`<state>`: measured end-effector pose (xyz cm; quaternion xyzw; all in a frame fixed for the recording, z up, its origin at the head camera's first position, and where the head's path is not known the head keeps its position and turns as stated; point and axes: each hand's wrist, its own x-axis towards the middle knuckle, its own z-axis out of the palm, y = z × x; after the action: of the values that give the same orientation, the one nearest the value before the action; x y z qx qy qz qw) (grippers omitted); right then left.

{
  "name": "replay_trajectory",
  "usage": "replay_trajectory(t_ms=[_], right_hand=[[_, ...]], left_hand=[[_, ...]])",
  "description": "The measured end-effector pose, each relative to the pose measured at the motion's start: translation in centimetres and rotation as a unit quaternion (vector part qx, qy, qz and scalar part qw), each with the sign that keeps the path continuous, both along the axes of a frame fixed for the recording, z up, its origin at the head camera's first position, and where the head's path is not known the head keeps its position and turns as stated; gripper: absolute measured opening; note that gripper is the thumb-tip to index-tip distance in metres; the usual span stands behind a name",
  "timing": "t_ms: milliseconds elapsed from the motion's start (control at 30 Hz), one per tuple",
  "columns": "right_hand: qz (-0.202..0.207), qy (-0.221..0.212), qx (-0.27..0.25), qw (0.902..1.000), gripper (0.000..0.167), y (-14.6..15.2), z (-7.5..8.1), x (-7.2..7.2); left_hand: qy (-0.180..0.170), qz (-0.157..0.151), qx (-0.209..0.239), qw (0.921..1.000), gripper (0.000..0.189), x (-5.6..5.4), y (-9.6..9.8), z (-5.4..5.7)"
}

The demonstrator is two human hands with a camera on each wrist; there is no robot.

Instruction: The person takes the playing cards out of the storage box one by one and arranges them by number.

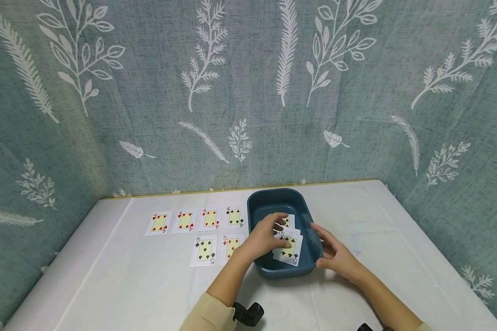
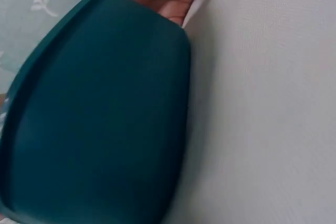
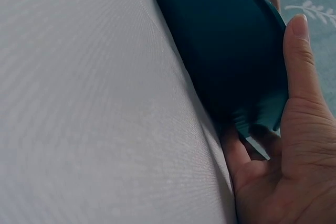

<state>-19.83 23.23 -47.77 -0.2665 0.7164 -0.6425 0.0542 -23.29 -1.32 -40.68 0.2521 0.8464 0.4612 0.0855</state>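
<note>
A dark teal box [image 1: 275, 273] with rounded corners stands on the table, and several playing cards lie inside. My left hand [image 1: 265, 236] reaches over its left rim, thumb over the five of clubs [image 1: 289, 258] and fingers bent near another card [image 1: 291, 221]. Whether those fingertips touch a card is hard to make out. Against the box's right side, my right hand [image 1: 340, 260] holds the wall; in the right wrist view its thumb [image 3: 302, 61] lies along the rim and other fingers bend round the lower corner. The left wrist view shows mostly the box's outer wall [image 2: 100, 114].
Left of the box, face-up cards form two rows. Red fours, such as this four of diamonds [image 1: 210, 219], and a black four [image 1: 234, 217] make the back row. A five of spades [image 1: 204, 251] and a five of diamonds [image 1: 232, 246] lie in front. Patterned cloth [image 1: 248, 92] hangs behind.
</note>
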Motion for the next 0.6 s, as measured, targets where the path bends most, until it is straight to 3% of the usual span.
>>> replay_trajectory(t_ms=[267, 433, 600], right_hand=[[0.009, 0.010, -0.007, 0.9999, 0.088, 0.1, -0.2, 0.0], [0.004, 0.011, -0.005, 0.9999, 0.088, 0.1, -0.1, 0.0], [0.010, 0.011, -0.016, 0.9998, 0.088, 0.1, -0.1, -0.2]], left_hand=[[0.008, -0.048, -0.100, 0.9938, 0.079, -0.8, 1.0, -1.0], [0.009, -0.045, -0.126, 0.9910, 0.083, -1.2, 1.4, -0.9], [0.004, -0.040, -0.206, 0.9777, 0.092, -1.3, 1.9, -1.0]])
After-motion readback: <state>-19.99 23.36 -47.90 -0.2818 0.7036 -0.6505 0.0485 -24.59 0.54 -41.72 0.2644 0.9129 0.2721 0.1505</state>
